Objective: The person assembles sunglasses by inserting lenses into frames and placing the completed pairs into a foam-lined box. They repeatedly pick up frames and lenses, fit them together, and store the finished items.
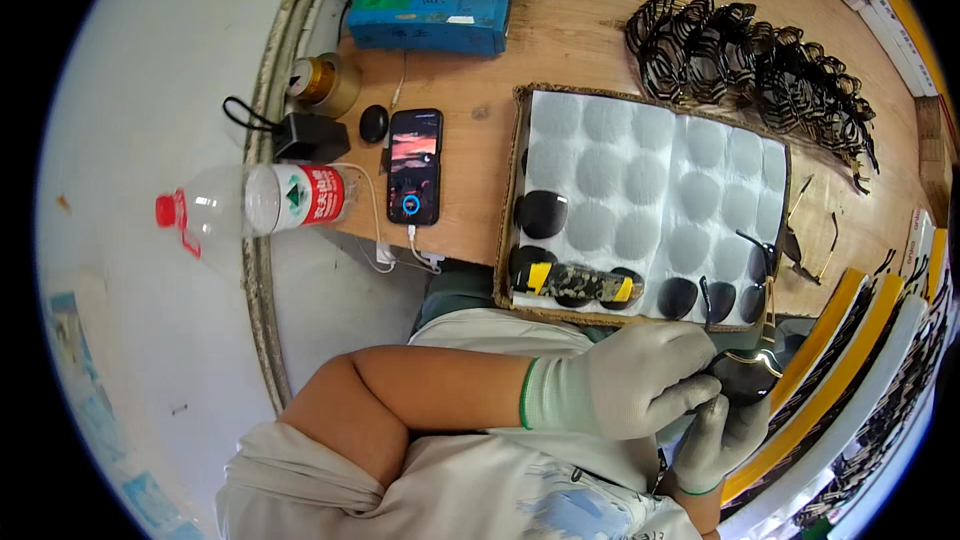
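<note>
I hold a pair of dark sunglasses (748,378) with gold-coloured metal parts in front of my body. Its thin temples rise toward a cardboard box. My left hand (640,380), in a white glove with a green cuff, is closed with its fingertips at one lens edge. Just below, my right hand (722,443), also gloved, grips the same glasses from underneath. The box (507,200) carries a white padded sheet (650,175) with rounded lens-shaped marks. Loose dark lenses, one a separate lens (543,214), lie along its left and near sides. A camouflage-patterned object (580,285) with yellow ends rests there.
Black spectacle frames (750,65) are heaped at the far right, with a gold-coloured frame (812,240) nearer. Trays (835,350) of glasses line the right. A phone (414,165), plastic bottle (270,198), tape roll (340,85) and blue box (435,10) stand left.
</note>
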A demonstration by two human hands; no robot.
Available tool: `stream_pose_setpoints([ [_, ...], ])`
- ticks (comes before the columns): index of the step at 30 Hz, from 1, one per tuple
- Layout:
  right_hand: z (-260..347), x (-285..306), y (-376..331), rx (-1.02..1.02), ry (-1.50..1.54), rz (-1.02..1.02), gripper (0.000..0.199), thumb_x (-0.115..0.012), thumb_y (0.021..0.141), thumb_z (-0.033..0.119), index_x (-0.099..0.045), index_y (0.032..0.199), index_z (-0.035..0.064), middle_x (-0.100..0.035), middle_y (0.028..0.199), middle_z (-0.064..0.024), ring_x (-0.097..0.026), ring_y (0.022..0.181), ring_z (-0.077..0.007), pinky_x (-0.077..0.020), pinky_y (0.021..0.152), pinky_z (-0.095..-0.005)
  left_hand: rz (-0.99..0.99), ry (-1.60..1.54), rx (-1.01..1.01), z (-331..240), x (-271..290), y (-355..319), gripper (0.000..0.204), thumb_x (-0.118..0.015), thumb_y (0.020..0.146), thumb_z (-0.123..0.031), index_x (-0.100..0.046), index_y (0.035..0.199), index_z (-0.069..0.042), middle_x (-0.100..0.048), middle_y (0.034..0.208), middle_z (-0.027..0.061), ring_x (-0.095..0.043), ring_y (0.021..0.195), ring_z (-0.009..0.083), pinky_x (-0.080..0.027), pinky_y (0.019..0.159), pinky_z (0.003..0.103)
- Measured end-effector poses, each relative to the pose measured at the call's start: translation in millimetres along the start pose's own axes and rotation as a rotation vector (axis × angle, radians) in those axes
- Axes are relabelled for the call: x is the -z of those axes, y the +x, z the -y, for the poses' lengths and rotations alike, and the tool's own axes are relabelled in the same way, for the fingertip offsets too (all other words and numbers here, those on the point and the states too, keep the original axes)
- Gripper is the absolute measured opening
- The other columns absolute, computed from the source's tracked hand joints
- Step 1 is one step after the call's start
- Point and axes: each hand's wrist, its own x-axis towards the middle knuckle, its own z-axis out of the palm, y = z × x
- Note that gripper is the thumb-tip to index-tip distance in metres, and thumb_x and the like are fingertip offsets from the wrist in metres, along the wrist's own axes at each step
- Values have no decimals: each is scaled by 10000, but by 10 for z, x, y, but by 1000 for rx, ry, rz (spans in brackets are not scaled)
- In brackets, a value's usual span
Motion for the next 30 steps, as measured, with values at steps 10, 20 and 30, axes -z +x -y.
stream_pose_setpoints([
  [10,797,-120,533,-140,179,295,364,-779,847,114,-625,1115,-79,-720,999,-156,-688,931,-211,-540,860,-334,40,-98,-80,-386,593,266,237,-695,831,-135,-636,989,31,-574,1295,278,-614,1111,445,-513,929,478],
  [20,119,-124,442,17,-175,794,333,-654,827,43,-595,1149,-18,-700,962,-218,-676,888,-408,-529,794,-427,41,422,-87,-297,432,-482,298,-735,788,-133,-707,1039,25,-532,1375,305,-535,1269,469,-428,1073,515],
  [30,-732,956,815,390,-1063,-225,372,-598,739,-9,-636,1101,70,-671,957,-125,-634,964,-320,-444,916,-445,14,389,242,-383,67,-417,358,-701,820,-101,-650,1149,31,-581,1326,268,-605,1216,373,-487,1018,417],
])
